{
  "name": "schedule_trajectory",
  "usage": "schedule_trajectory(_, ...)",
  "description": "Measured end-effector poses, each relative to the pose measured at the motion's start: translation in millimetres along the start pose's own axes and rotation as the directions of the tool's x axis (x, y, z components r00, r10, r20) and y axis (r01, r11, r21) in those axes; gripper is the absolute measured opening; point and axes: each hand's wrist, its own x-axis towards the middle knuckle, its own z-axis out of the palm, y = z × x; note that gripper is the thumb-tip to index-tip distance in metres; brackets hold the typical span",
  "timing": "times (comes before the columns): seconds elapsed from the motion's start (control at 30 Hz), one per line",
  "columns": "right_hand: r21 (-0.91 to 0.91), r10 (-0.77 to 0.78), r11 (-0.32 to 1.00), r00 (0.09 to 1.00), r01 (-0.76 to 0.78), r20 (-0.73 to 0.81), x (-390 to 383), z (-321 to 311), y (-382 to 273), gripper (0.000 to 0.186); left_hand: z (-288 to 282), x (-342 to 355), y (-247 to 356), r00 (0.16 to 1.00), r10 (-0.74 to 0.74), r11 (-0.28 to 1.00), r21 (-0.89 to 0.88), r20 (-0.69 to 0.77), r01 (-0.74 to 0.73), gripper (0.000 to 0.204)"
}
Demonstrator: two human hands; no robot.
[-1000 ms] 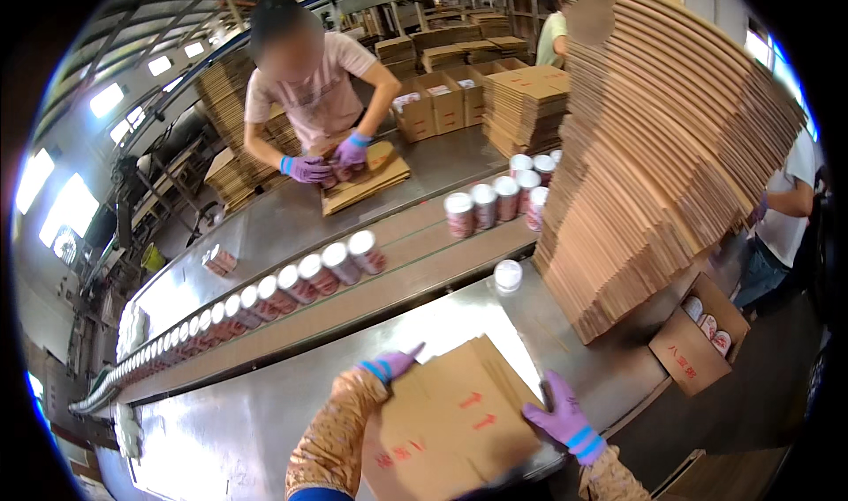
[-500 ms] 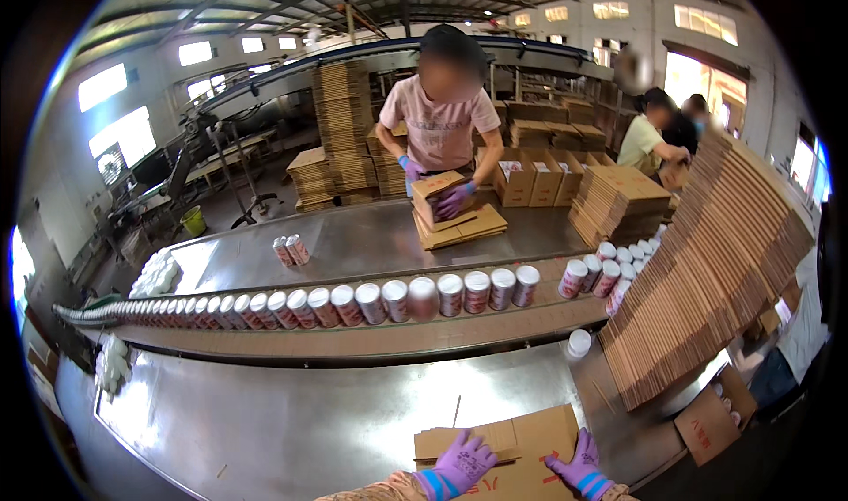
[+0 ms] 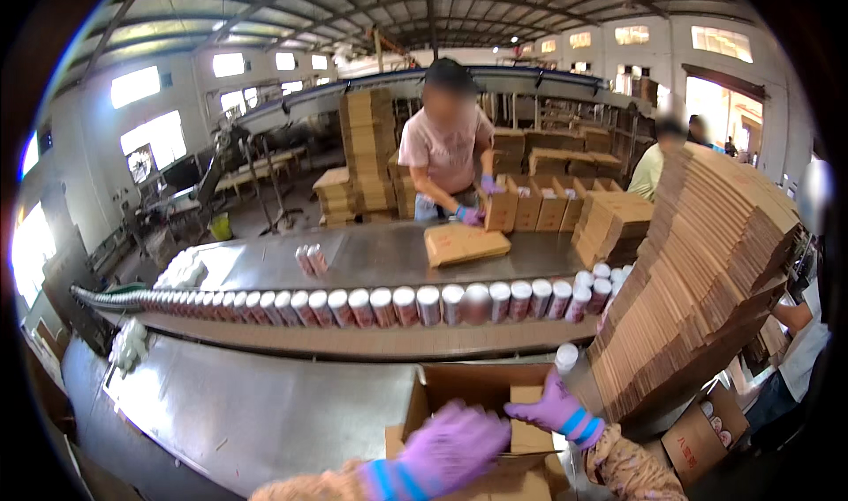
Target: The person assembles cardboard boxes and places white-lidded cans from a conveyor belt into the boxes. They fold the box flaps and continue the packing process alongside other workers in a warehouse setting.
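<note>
Steel tabletop (image 3: 265, 413) runs beneath both hands in a big shed — behind it a long row of red-and-white cans (image 3: 371, 307) lies side by side on a conveyor. Directly under the hands sits an open brown cardboard box (image 3: 459, 386), its flaps up and its long axis running left to right. The left hand (image 3: 446, 448), in a purple glove, rests spread over the near flap, fingers loosely curled, gripping nothing I can make out. The right hand (image 3: 556, 408), gloved likewise, is farther in and pinches the small inner flap (image 3: 528, 395) at the box's right end. Just right of that hand leans a slanted stack of flattened brown cartons (image 3: 707, 271) — a lone white-capped can (image 3: 565, 357) stands between them.
</note>
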Motion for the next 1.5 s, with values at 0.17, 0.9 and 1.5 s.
schedule_trajectory(0.17,0.405,0.092,0.909,0.995,-0.101,0.043,-12,10,-9,0.081,21,-58,-38,0.981,-0.159,0.859,-0.505,-0.109,0.083,0.041)
schedule_trajectory(0.9,-0.056,-0.474,0.863,0.844,0.502,0.250,-89,-14,60,0.100,44,-35,-79,0.760,-0.645,0.639,-0.599,-0.075,0.483,0.060)
schedule_trajectory(1.5,-0.817,-0.626,0.273,0.739,0.508,0.250,298,17,81,0.109,165,121,-194,0.679,-0.483,0.872,0.372,0.553,0.317,0.084)
